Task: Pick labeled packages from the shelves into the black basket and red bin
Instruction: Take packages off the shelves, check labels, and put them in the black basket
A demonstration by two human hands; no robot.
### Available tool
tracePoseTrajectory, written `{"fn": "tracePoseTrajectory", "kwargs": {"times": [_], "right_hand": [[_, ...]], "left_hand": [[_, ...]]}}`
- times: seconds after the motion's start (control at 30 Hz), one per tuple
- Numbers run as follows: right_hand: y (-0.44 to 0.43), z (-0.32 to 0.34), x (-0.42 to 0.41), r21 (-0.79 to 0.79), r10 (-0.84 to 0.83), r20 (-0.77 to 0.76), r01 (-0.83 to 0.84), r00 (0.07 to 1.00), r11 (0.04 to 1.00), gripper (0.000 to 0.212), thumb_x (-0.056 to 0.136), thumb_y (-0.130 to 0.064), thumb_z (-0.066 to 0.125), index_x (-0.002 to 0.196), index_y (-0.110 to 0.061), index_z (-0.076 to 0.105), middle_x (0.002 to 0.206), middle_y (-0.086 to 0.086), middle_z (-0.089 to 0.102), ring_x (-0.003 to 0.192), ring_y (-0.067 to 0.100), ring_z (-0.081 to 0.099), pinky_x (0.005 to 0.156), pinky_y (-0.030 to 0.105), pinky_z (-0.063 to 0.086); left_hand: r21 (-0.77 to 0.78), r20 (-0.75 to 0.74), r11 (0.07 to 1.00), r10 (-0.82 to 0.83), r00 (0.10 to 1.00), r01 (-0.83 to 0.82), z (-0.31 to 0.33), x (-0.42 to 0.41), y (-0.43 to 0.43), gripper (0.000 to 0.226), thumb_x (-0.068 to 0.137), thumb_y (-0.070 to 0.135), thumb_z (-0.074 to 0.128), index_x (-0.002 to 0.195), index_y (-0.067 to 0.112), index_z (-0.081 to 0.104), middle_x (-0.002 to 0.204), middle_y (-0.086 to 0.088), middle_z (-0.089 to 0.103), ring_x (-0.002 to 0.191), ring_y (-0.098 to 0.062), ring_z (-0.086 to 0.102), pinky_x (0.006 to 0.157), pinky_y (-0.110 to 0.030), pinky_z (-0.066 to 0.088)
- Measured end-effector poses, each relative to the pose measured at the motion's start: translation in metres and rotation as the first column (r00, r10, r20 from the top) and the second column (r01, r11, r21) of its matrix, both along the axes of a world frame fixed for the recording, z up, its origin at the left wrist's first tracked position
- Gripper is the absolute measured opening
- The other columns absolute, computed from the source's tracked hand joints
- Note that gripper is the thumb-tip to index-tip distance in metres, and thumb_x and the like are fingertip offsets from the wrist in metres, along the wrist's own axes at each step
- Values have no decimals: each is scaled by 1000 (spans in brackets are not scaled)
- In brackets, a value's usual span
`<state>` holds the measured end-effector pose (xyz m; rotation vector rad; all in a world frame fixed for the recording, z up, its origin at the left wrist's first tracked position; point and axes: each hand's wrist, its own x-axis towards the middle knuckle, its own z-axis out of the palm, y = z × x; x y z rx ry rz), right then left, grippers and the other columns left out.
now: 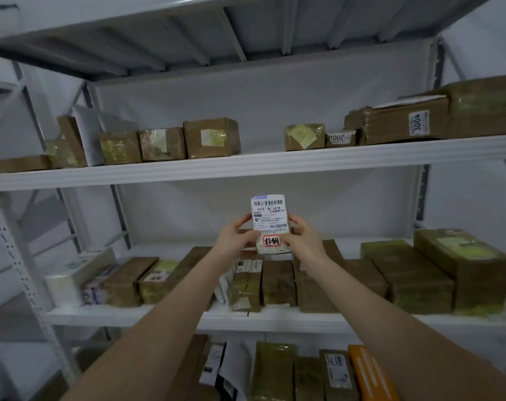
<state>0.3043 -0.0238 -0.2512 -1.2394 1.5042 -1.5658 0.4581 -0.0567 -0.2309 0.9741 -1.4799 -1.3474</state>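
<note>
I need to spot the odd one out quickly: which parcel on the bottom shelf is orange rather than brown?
The orange package at the right end of the bottom shelf, leaning beside a brown box with a white label. Every other parcel there is brown, white or black.

Open air above the middle shelf, crowded boards above and below

Both hands, the left hand [236,241] and the right hand [303,238], hold a small labeled package [270,224] up in the clear space over the middle shelf [147,315], where nothing hangs between the parcel tops and the upper shelf [257,163]. Below them a near-solid row of brown taped boxes [278,282] fills the board from a white parcel [72,273] at the left to tall olive-wrapped boxes [463,270] at the right. On the upper shelf one bare gap sits between the box [211,137] left of centre and the box [304,136] to its right. The bottom level is packed, with an orange parcel [370,374] at the right.
</note>
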Motion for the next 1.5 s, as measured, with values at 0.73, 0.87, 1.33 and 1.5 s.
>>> {"fn": "tracePoseTrajectory", "kwargs": {"times": [0.73,0.87,1.33,1.5], "right_hand": [[13,-124,87,243,100,-269,-33,958,970,38,85,-16,68,118,-25,53,112,0,67,87,15,63,75,36,56],[0,-147,142,314,168,-266,-80,949,946,32,83,-18,70,107,-25,50,109,-1,66,82,13,61,71,32,54],[-52,-218,446,410,470,-190,-365,862,836,31,79,-9,71,100,-25,55,109,2,69,90,15,63,82,35,53],[-72,-243,541,465,586,-213,-446,782,765,28,83,-11,70,105,-22,57,112,1,69,86,14,64,68,27,53]], "left_hand": [[200,32,915,352,935,-351,-134,81,48,54,79,-13,62,126,13,56,93,5,71,89,-20,68,62,-34,57],[244,84,884,390,917,-398,-156,136,45,54,79,-12,61,127,13,55,96,-6,71,89,-26,69,77,-47,58],[291,204,685,637,743,-668,-221,424,36,42,83,-4,64,121,9,55,100,-3,69,81,-20,66,51,-24,52],[343,217,576,720,659,-742,-246,507,33,38,83,-1,65,119,7,55,109,-12,68,92,-27,67,77,-49,57]]}}
